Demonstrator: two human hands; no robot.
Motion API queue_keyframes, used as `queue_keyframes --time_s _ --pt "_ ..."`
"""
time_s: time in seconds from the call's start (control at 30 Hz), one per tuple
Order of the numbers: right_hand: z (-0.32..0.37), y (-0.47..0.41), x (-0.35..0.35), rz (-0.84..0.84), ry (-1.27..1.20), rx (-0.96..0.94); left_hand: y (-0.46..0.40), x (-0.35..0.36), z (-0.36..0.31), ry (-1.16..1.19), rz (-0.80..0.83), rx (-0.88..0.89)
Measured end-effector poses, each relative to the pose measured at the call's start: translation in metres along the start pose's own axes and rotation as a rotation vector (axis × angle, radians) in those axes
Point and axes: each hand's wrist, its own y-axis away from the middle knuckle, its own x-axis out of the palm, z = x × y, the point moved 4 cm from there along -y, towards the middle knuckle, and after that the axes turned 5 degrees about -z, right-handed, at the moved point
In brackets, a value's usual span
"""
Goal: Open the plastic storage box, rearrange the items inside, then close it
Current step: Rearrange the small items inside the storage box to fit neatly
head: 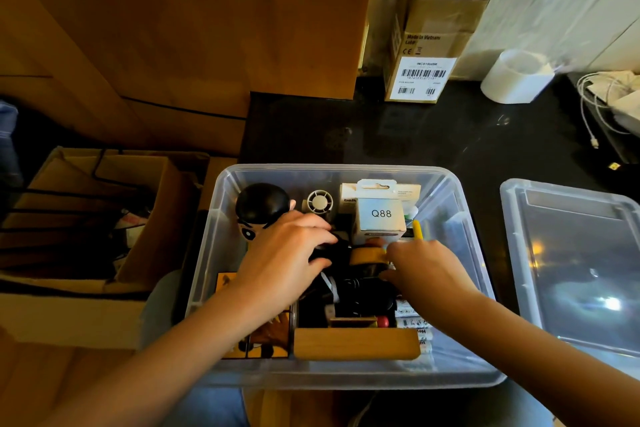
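The clear plastic storage box (464,239) stands open in front of me, its lid (575,263) lying flat to the right. Both hands are inside the box. My left hand (284,260) rests with curled fingers on a black item in the middle, beside a round black-topped figure (261,206). My right hand (420,267) pinches a yellow-brown roll of tape (365,256). Behind them stand a white Q88 carton (381,215), a small white fan (319,202) and a yellow pen (418,229). A wooden block (356,343), black cables (360,291) and an orange card (263,340) lie at the front.
An open cardboard box (104,218) with black wire parts sits on the left. On the dark counter behind stand a tall barcode carton (429,42), a white roll (519,78) and a white cable (595,104). A wooden panel (207,28) rises at back left.
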Motion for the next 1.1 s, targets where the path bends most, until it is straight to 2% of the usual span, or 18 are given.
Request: queue_keyframes --time_s 0.13,0.27,0.37,0.5,0.63,0.73,0.83,0.93,1.0,1.1 --pt "0.000 -0.005 -0.001 0.024 0.049 0.002 -0.006 0.002 0.004 0.016 0.002 -0.042" --pt "0.001 -0.005 0.000 0.073 0.075 0.004 -0.008 0.005 0.006 0.019 0.071 -0.043" --pt "0.001 -0.002 -0.001 0.107 0.105 0.008 -0.007 0.004 0.007 0.045 0.048 -0.046" --pt "0.006 0.002 -0.009 0.119 0.138 -0.094 -0.004 -0.002 0.011 0.132 0.064 -0.061" --pt "0.028 0.012 -0.010 0.166 -0.148 -0.284 0.002 -0.003 0.010 0.164 0.114 -0.044" --pt "0.038 0.015 -0.011 0.210 -0.230 -0.319 0.005 0.000 0.005 0.136 0.093 -0.043" --pt "0.037 0.017 -0.015 0.221 -0.265 -0.275 0.005 0.001 0.003 0.100 0.085 -0.049" --pt "0.015 0.018 -0.032 -0.002 -0.116 -0.057 0.003 0.000 0.002 0.023 0.081 -0.042" --pt "-0.003 0.014 -0.043 -0.067 0.037 0.083 0.000 0.001 -0.001 -0.028 0.092 -0.047" --pt "-0.012 0.009 -0.046 0.065 0.128 0.180 -0.003 0.004 -0.004 -0.070 0.135 -0.066"
